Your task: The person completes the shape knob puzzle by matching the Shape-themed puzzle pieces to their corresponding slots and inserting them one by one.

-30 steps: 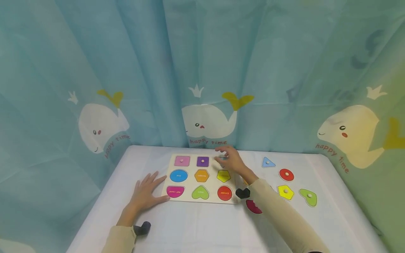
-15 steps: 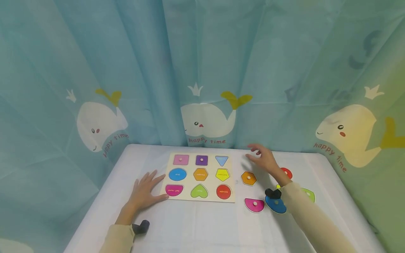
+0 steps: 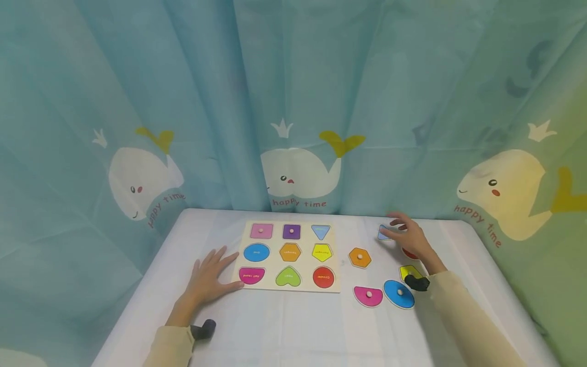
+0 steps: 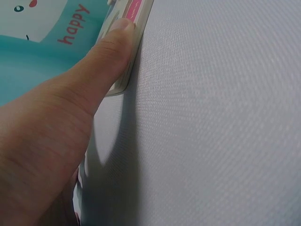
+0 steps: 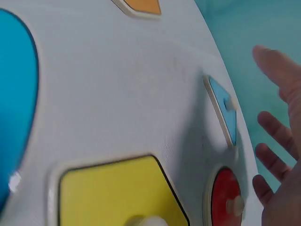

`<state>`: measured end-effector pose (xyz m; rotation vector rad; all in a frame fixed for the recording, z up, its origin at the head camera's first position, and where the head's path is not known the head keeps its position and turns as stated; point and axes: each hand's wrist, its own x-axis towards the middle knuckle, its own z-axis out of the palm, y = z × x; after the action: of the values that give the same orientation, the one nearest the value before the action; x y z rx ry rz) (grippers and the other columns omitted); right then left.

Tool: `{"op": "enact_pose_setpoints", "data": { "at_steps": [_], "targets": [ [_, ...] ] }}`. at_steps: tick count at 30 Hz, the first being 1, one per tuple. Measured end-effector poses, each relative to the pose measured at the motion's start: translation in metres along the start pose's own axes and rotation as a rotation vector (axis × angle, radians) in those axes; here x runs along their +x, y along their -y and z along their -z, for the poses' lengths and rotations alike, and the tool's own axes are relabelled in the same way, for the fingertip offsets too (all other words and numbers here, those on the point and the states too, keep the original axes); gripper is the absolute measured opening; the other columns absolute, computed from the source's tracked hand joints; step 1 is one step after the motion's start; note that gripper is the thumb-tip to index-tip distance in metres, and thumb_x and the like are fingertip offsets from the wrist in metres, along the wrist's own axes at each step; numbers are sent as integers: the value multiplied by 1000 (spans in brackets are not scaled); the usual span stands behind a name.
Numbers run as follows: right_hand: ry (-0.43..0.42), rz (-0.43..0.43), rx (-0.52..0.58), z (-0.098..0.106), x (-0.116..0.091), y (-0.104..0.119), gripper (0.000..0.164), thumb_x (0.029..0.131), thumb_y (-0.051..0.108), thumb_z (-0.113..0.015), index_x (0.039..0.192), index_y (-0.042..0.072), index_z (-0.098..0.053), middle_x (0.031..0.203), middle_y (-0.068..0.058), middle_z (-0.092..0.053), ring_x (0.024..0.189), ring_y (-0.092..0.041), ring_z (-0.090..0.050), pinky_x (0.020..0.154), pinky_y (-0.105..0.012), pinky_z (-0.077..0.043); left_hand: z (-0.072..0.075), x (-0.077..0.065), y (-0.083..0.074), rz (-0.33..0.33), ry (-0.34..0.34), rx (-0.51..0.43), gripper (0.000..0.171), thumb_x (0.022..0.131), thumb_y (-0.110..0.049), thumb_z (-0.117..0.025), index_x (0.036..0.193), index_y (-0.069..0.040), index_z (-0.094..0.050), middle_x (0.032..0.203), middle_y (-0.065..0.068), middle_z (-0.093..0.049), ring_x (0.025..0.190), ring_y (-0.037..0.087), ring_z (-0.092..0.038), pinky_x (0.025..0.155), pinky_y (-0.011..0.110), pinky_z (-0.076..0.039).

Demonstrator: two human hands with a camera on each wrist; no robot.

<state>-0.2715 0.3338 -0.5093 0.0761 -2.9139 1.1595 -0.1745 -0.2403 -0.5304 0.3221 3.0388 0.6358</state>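
A cream shape puzzle board [image 3: 274, 263] lies flat on the table. My left hand [image 3: 206, 278] rests at its left side with fingers spread, and in the left wrist view the thumb [image 4: 113, 44] lies on the board's corner. A knobbed pink rectangle [image 3: 261, 232] and purple square [image 3: 291, 232] sit in the board. My right hand [image 3: 410, 239] hovers over a loose blue triangle piece [image 3: 382, 233], its fingers loosely bent. The right wrist view shows the triangle [image 5: 225, 110] on the table, apart from the fingers [image 5: 275, 127].
Other loose knobbed pieces lie right of the board: orange hexagon [image 3: 359, 258], magenta half round [image 3: 368, 296], blue oval [image 3: 399, 294], yellow pentagon [image 3: 408, 271] and red circle [image 3: 409, 254]. A whale-print curtain [image 3: 220, 127] hangs behind the table [image 3: 293, 326].
My right hand has moved rightward from the board's upper right corner to the blue triangle piece, uncovering the orange hexagon, half round and oval. The left hand stays at the board.
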Motion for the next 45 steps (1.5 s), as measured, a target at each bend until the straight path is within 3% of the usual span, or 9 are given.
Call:
{"op": "enact_pose_setpoints", "data": {
  "at_steps": [8,14,26,45],
  "targets": [
    [60,-84,25,-2,3,-19,57,95,43,-73,133,3,-61,135,-27,-59,122,-46,-53,106,-62,-45,1,-1,1,-4,-3,-12,90,79,-63,-77,154,-20,-50,164,18,-34,152,50,-19,115,78,-6],
    [69,-140,33,-5,8,-22,50,95,38,-74,129,3,-65,132,-26,-59,120,-45,-51,106,-62,-45,3,-2,-1,8,11,-10,91,80,-63,-77,154,-20,-49,165,18,-33,152,49,-18,115,77,-6],
    [18,-218,-29,-9,8,-19,40,95,33,-74,123,4,-69,137,-30,-53,125,-50,-46,104,-72,-38,4,-2,-2,15,24,-15,92,79,-64,-77,155,-20,-48,165,18,-32,153,49,-17,115,78,-5],
    [-11,-208,-33,-12,6,-18,40,96,31,-74,121,1,-70,139,-31,-51,125,-52,-46,107,-68,-40,-1,-1,1,12,9,-23,92,79,-64,-77,155,-21,-48,166,16,-31,153,48,-16,116,77,-4]
  ]
}}
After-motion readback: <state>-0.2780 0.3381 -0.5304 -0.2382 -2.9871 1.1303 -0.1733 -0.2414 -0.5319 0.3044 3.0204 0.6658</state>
